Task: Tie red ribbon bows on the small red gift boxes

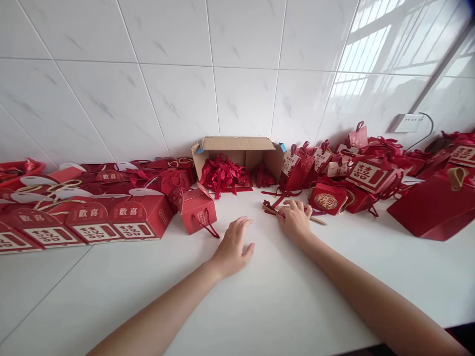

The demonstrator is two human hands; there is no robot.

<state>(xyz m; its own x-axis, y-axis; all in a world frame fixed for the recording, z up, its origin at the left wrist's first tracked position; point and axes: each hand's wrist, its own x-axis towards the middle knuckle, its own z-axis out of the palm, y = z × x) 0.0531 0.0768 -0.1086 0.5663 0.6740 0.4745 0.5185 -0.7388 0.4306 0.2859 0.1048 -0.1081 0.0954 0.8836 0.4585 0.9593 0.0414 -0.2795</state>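
My left hand (233, 247) hovers low over the white table, fingers and thumb apart, holding nothing. To its upper left stands a small red gift box (196, 212) with a twisted red cord handle. My right hand (297, 220) is lowered to the table, its fingers curled onto a dark red ribbon (273, 208). Beneath and beside those fingers lies a thin tan stick-like piece (318, 221); the palm side is hidden. Behind both hands, an open cardboard box (237, 143) lies on its side, with a heap of red ribbons (224, 175) in it.
Rows of red gift boxes (133, 222) with rope handles line the left side. Several finished-looking red boxes (371, 173) with ribbon loops crowd the right, near a larger red box (434, 207). A tiled wall (245, 99) and a white socket (407, 122) are behind.
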